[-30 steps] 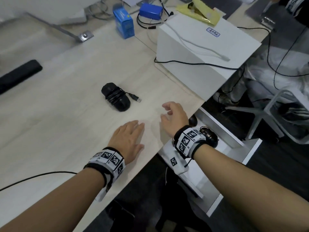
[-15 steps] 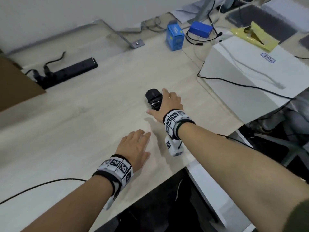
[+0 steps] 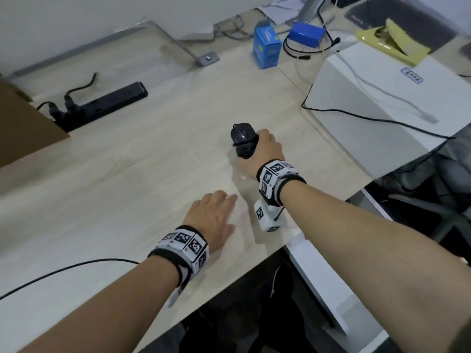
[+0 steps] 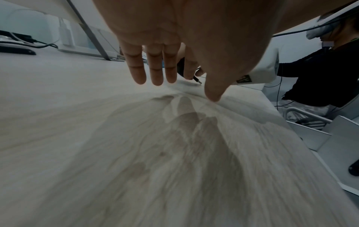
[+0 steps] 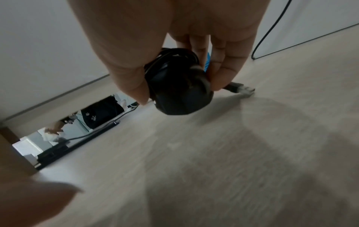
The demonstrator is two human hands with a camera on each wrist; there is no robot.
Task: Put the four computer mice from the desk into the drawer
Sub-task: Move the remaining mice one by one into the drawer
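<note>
A black computer mouse [image 3: 242, 135] with its cable wound round its body is in the middle of the pale wooden desk [image 3: 127, 179]. My right hand [image 3: 260, 151] grips it, thumb on one side and fingers on the other. In the right wrist view the black mouse [image 5: 180, 92] is lifted slightly off the desk, and its USB plug [image 5: 240, 89] trails on the wood. My left hand [image 3: 216, 215] rests flat on the desk near the front edge, fingers straight. The white drawer [image 4: 334, 138] stands open at the desk's right; what lies in it is hidden.
A white box [image 3: 382, 98] with a black cable across it stands at the right. A blue carton [image 3: 266, 48] and a blue pack [image 3: 307, 34] are at the back. A black power strip [image 3: 107, 104] lies at back left. Another person [image 4: 330, 73] sits beyond the desk.
My right hand came from the drawer side to the black mouse, closed round it and tipped it up off the desk. The left hand stayed flat in place.
</note>
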